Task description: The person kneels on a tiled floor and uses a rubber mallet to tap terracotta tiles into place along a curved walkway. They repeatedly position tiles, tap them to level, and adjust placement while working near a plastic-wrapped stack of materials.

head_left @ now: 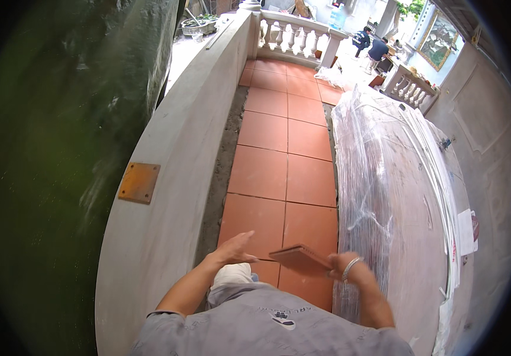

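My right hand (344,264) grips one end of a small terracotta tile piece (300,260), which is tilted in the air above the floor. One edge of the piece looks ridged. My left hand (236,248) is raised to the left of it, fingers stretched out and apart, with nothing in them. Beneath both hands runs a floor of large square terracotta tiles (259,172), laid in two columns with dark gaps between them. My right hand is slightly blurred.
A pale low wall (175,136) with a brass-coloured plate (139,183) borders the left, beside a strip of rough grey mortar (223,160). Plastic-wrapped panels (365,172) and white strips (436,160) lie right. A balustrade (291,37) closes the far end; people (377,50) crouch beyond.
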Action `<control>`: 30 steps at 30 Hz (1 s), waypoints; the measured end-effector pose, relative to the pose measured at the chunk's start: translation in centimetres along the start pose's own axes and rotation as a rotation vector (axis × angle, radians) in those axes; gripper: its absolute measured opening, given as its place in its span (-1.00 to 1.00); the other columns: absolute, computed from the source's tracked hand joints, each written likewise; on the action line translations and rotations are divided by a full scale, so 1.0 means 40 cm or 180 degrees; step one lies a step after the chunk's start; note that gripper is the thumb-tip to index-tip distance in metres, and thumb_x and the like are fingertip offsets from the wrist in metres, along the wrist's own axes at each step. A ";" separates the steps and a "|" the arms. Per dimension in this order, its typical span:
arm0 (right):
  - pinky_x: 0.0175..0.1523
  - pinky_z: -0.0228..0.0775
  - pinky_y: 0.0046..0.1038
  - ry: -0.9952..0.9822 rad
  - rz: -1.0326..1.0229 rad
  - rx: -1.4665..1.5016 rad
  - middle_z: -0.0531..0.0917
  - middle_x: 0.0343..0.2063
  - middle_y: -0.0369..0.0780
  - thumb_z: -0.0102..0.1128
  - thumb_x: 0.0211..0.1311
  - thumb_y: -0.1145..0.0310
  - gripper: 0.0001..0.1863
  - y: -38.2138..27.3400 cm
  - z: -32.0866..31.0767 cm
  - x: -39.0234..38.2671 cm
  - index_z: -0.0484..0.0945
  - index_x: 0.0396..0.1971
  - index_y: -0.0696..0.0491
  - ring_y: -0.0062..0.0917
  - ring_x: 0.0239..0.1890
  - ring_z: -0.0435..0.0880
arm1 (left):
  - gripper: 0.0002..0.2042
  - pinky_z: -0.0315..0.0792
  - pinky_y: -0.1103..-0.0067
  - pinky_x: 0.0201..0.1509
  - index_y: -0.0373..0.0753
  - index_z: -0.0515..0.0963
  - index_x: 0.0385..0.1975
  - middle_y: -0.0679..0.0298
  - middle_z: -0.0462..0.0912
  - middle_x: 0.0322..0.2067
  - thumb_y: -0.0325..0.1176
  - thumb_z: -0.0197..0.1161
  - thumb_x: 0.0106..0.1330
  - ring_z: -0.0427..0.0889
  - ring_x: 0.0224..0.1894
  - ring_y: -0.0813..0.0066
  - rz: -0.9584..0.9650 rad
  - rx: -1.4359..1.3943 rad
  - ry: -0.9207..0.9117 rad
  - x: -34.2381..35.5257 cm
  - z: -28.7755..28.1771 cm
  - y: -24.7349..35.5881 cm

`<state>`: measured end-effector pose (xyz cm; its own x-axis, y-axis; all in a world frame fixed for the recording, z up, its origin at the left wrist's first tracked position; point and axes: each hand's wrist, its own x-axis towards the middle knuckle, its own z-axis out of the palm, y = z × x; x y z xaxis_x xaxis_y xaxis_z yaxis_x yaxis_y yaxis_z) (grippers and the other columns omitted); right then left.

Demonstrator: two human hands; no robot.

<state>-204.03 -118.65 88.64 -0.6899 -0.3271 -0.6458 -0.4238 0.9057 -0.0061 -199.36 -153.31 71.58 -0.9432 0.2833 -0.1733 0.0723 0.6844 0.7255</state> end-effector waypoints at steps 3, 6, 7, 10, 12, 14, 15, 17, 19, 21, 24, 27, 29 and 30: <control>-0.20 0.53 -0.19 0.0536 -0.0411 -0.0332 0.69 -0.49 -0.07 0.45 -0.03 0.07 -0.65 0.001 -0.312 0.006 0.66 -0.30 -0.03 -0.11 -0.38 0.69 | -0.09 0.33 0.31 0.35 -0.35 0.25 0.33 -0.09 0.46 0.19 -0.09 0.55 0.00 0.42 0.28 0.01 0.0972 -0.0184 0.0533 0.174 -0.046 0.032; -0.25 0.52 -0.19 0.0693 -0.0846 -0.0812 0.67 -0.57 -0.11 0.41 0.00 0.13 -0.70 -0.048 -0.648 0.005 0.65 -0.31 -0.02 -0.14 -0.44 0.69 | -0.15 0.47 0.37 0.20 -0.26 0.31 0.30 -0.02 0.53 0.13 -0.13 0.57 0.00 0.55 0.17 0.13 0.1486 -0.1091 0.0821 0.329 -0.137 0.067; -0.28 0.51 -0.19 0.0774 -0.1085 -0.0881 0.66 -0.60 -0.13 0.42 -0.01 0.13 -0.70 -0.083 -0.750 0.009 0.64 -0.32 -0.03 -0.15 -0.47 0.68 | -0.21 0.49 0.41 0.14 -0.25 0.36 0.26 0.01 0.56 0.08 -0.12 0.57 0.01 0.58 0.10 0.19 0.1639 -0.1440 0.0893 0.373 -0.178 0.077; -0.34 0.48 -0.21 0.0768 -0.1308 -0.1364 0.64 -0.63 -0.21 0.47 -0.05 0.12 -0.70 -0.216 -1.045 0.054 0.59 -0.38 -0.08 -0.19 -0.50 0.67 | -0.37 0.54 0.47 -0.05 -0.26 0.50 0.09 0.11 0.66 -0.11 -0.11 0.55 0.05 0.65 -0.11 0.38 0.1850 -0.2405 0.1198 0.486 -0.320 0.134; -0.34 0.47 -0.19 0.1069 -0.1735 -0.1867 0.61 -0.65 -0.20 0.48 -0.06 0.10 -0.68 -0.302 -1.213 0.091 0.57 -0.41 -0.06 -0.18 -0.51 0.66 | -0.50 0.54 0.48 -0.15 -0.30 0.58 -0.06 0.18 0.70 -0.28 -0.11 0.53 0.09 0.65 -0.24 0.49 0.1677 -0.2665 0.1493 0.535 -0.443 0.149; -0.28 0.47 -0.22 0.1539 -0.2174 -0.2058 0.64 -0.59 -0.15 0.52 -0.12 0.23 -0.66 -0.364 -1.356 0.136 0.57 -0.38 0.02 -0.16 -0.45 0.68 | -0.62 0.53 0.49 -0.29 -0.33 0.62 -0.26 0.26 0.65 -0.49 -0.14 0.50 0.14 0.61 -0.37 0.58 0.1508 -0.2131 0.2430 0.576 -0.560 0.157; -0.24 0.49 -0.25 0.2240 -0.2419 -0.2155 0.69 -0.45 -0.11 0.55 -0.17 0.27 -0.57 -0.379 -1.403 0.155 0.63 -0.23 0.03 -0.20 -0.39 0.70 | -0.67 0.51 0.53 -0.37 -0.33 0.62 -0.35 0.26 0.62 -0.56 -0.16 0.48 0.17 0.58 -0.42 0.68 0.1152 -0.2822 0.2107 0.587 -0.615 0.154; -0.03 0.54 -0.33 0.4335 -0.2317 -0.3021 0.69 -0.15 -0.14 0.28 0.12 0.55 -0.50 -0.379 -1.467 0.195 0.53 0.13 0.09 -0.39 -0.12 0.70 | -0.67 0.51 0.59 -0.37 -0.37 0.63 -0.36 0.33 0.66 -0.50 -0.15 0.44 0.22 0.57 -0.39 0.71 0.1826 -0.3504 0.2817 0.629 -0.717 0.157; 0.05 0.51 -0.41 0.5487 -0.2807 -0.1949 0.66 -0.02 -0.10 0.22 0.22 0.53 -0.55 -0.343 -1.492 0.254 0.50 0.14 0.20 -0.39 -0.06 0.68 | -0.72 0.51 0.58 -0.25 -0.34 0.62 -0.20 0.34 0.67 -0.32 -0.24 0.38 0.28 0.61 -0.27 0.61 0.2097 -0.4123 0.3110 0.630 -0.789 0.127; 0.23 0.36 -0.32 0.5432 -0.3039 -0.0864 0.59 0.09 -0.04 0.14 0.30 0.46 -0.54 -0.266 -1.454 0.378 0.43 0.18 0.28 -0.34 0.12 0.57 | -0.68 0.53 0.55 -0.16 -0.34 0.57 -0.07 0.29 0.66 -0.21 -0.29 0.36 0.27 0.63 -0.20 0.54 0.2246 -0.4689 0.3689 0.622 -0.842 0.094; 0.39 0.16 -0.28 0.4740 -0.2543 0.1373 0.49 0.21 -0.02 0.12 0.34 0.37 -0.44 -0.141 -1.375 0.667 0.32 0.28 0.28 -0.28 0.31 0.41 | -0.55 0.53 0.37 0.06 -0.28 0.44 0.13 0.23 0.57 0.01 -0.27 0.31 0.28 0.57 0.03 0.37 0.2076 -0.5066 0.4349 0.587 -0.883 0.036; 0.25 0.28 -0.35 0.3005 -0.1824 0.2707 0.54 0.11 -0.15 0.10 0.39 0.20 -0.49 -0.092 -1.254 0.998 0.40 0.22 0.17 -0.43 0.17 0.48 | -0.50 0.51 0.28 0.16 -0.23 0.39 0.20 0.23 0.54 0.09 -0.24 0.28 0.29 0.54 0.14 0.28 0.1732 -0.5035 0.4856 0.560 -0.901 -0.016; 0.06 0.41 -0.50 0.1177 -0.1712 0.3325 0.57 -0.01 -0.29 0.02 0.42 -0.03 -0.48 -0.122 -1.137 1.166 0.45 0.18 0.02 -0.62 0.05 0.52 | -0.49 0.47 0.26 0.19 -0.20 0.40 0.20 0.28 0.54 0.10 -0.22 0.29 0.28 0.52 0.15 0.27 0.1451 -0.4875 0.5342 0.570 -0.908 -0.049; 0.04 0.43 -0.50 0.0102 -0.1623 0.4429 0.53 -0.03 -0.35 0.04 0.42 -0.05 -0.46 -0.157 -1.090 1.238 0.40 0.23 -0.03 -0.62 0.09 0.50 | -0.50 0.45 0.26 0.19 -0.20 0.40 0.20 0.28 0.53 0.11 -0.22 0.28 0.28 0.51 0.16 0.28 0.1331 -0.4999 0.5487 0.582 -0.909 -0.065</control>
<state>-261.13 -152.27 89.97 -0.6632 -0.6704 -0.3327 0.2578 0.2126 -0.9425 -233.28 -172.92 89.88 -0.3164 -0.9475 -0.0458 0.8324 -0.3004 0.4656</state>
